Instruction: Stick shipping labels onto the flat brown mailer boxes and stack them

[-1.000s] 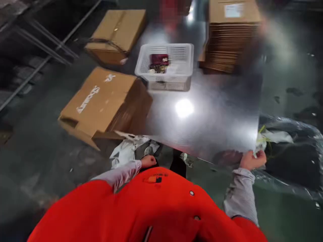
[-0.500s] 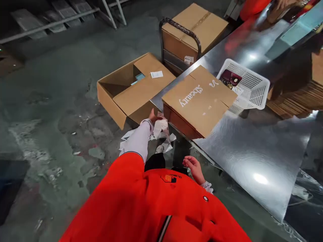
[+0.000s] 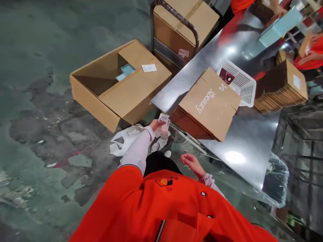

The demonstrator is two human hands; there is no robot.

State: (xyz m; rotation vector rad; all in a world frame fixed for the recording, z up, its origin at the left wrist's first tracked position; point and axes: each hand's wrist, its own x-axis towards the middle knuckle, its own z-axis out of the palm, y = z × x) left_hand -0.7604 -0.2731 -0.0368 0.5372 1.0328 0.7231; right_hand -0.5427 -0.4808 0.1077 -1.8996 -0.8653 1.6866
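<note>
My left hand [image 3: 155, 124] is closed on a printed label [image 3: 164, 118] with barcodes, beside the table's near left corner. Pale paper hangs below the label toward my shoes. My right hand [image 3: 193, 164] hovers in front of my waist, off the table edge, fingers curled together and nothing visible in them. Nearest the label on the table is a stack of flattened cardboard boxes [image 3: 209, 104] with white "beauty" lettering. To the left stands a large open carton [image 3: 136, 95], a white slip [image 3: 149, 68] on its flap and light-blue items [image 3: 126, 71] inside.
The metal table [image 3: 234, 144] also bears a white plastic basket [image 3: 243, 84] with a dark red packet and more flattened cardboard [image 3: 285, 87]. A trolley handle [image 3: 176, 15] and taped carton [image 3: 186, 20] stand behind. White paper scraps [image 3: 126, 136] lie near my feet. Co-workers' orange sleeves show upper right.
The label in my left hand has come up and now faces me, its barcodes visible. My right hand stays curled near my waist. The view has shifted, showing more of the right side.
</note>
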